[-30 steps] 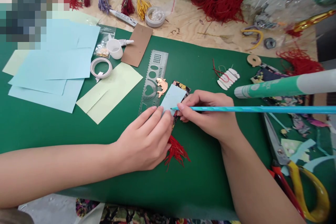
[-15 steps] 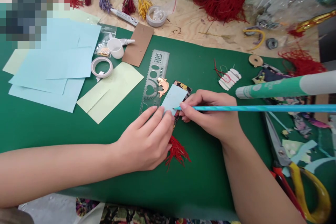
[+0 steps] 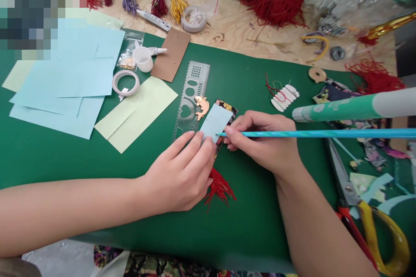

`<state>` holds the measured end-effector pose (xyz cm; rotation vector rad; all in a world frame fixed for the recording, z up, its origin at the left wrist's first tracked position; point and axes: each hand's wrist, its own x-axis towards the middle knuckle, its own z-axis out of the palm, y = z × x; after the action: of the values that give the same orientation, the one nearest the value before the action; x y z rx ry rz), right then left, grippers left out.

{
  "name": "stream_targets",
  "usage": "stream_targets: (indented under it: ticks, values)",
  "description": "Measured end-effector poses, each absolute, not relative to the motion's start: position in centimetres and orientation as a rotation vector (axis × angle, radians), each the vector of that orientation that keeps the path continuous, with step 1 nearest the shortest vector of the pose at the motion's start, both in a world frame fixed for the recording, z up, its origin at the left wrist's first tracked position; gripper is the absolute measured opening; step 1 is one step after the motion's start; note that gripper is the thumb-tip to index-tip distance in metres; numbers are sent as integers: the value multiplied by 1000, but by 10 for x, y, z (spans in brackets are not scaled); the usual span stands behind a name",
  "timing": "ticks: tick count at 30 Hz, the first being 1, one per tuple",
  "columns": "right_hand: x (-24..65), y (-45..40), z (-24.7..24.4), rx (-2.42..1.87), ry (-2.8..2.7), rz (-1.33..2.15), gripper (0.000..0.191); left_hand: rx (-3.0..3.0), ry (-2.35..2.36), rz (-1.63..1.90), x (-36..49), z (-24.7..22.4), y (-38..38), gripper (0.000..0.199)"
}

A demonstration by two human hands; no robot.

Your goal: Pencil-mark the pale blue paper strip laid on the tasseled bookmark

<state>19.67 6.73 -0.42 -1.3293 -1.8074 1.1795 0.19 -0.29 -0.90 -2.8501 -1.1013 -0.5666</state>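
My right hand (image 3: 260, 138) pinches a long blue pencil (image 3: 325, 134) near its tip. The pencil's point touches a small pale blue paper rectangle (image 3: 216, 119). Under that paper lies a dark patterned strip (image 3: 231, 107), its edges showing, with a red tassel (image 3: 221, 185) at the lower end. My left hand (image 3: 183, 171) has its fingers stretched out, the tips resting on the lower left of the blue paper; its thumb is by the tassel. Just left of the paper, a copper-coloured fish charm (image 3: 202, 107) lies on a clear stencil ruler (image 3: 191, 93).
Blue sheets (image 3: 65, 78), a tape roll (image 3: 126, 83), green paper (image 3: 143, 110) and brown card (image 3: 170, 56) lie left. A green marker (image 3: 341, 108), a thread card (image 3: 284, 97) and yellow-handled scissors (image 3: 351, 192) are right. Red thread (image 3: 273, 6) lies behind.
The pencil and my right hand have shifted very slightly to the right. My left hand and the paper look unmoved.
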Motion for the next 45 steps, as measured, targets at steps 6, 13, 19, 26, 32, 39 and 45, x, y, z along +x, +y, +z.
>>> stream_targets:
  ticks: [6, 13, 19, 26, 32, 39, 45]
  values:
    - [196, 67, -3, -1339, -1814, 1164, 30, -2844, -1101, -551, 2, -8, -3, 43]
    - [198, 69, -7, -1315, -1825, 1145, 31, -2843, -1102, -547, 2, -9, -3, 44]
    - [199, 69, -9, -1291, -1827, 1134, 30, -2843, -1108, -547, 2, -8, -3, 43]
    - [200, 68, -10, -1320, -1802, 1147, 31, -2849, -1105, -550, 2, -8, -2, 43]
    - [201, 68, -9, -1332, -1746, 1196, 29, -2835, -1107, -556, 1, -8, -4, 44]
    - [201, 68, -11, -1318, -1782, 1138, 31, -2834, -1110, -550, 2, -9, -3, 44]
    - [201, 68, -10, -1297, -1776, 1136, 28, -2846, -1106, -550, 2, -8, -3, 44]
